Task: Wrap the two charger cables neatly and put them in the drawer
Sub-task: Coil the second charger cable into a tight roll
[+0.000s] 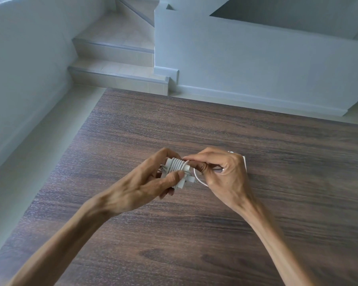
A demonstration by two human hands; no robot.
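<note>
My left hand (151, 180) grips a white charger block (177, 168) above the dark wooden table (194, 234), thumb on its near side and fingers behind. Several turns of white cable (179, 163) lie side by side around the block. My right hand (221, 172) pinches the loose end of that cable at the block's right edge; a short loop (197, 178) hangs below the fingers. A second white charger (244, 162) lies on the table behind my right hand, mostly hidden. No drawer is in view.
The table's left edge runs diagonally along a pale floor (39, 162). Tiled stairs (116, 58) rise beyond the table's far left corner, and a white wall (256, 69) stands behind its far edge.
</note>
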